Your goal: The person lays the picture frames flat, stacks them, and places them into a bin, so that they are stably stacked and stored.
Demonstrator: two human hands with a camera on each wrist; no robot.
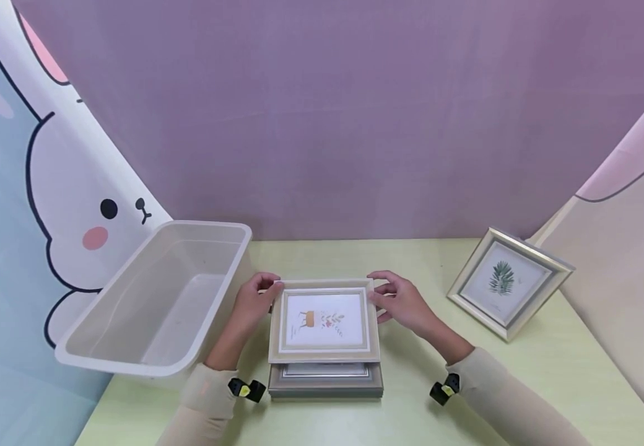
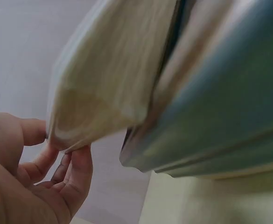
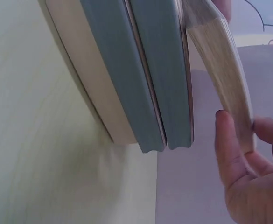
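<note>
A cream picture frame [image 1: 326, 357] with a deer-and-flowers print lies above a stack of frames, its far edge between my two hands. My left hand [image 1: 255, 301] pinches its far left corner between thumb and fingers. At the far right corner my right hand [image 1: 407, 305] grips it the same way. In the right wrist view this frame [image 3: 227, 70] is tilted away from the stack, with a gap at the held end. Beneath it are two grey-blue frames [image 3: 148, 84] and a wood-coloured one [image 3: 92, 70] at the bottom. The head view shows only the stack's near part [image 1: 326, 385].
A pale grey plastic tub [image 1: 210, 328] stands on the left of the table [image 1: 411, 396]. On the right, a silver-gold frame [image 1: 528, 310] with a green leaf print stands tilted on the table. Behind everything hangs a purple cloth [image 1: 355, 124].
</note>
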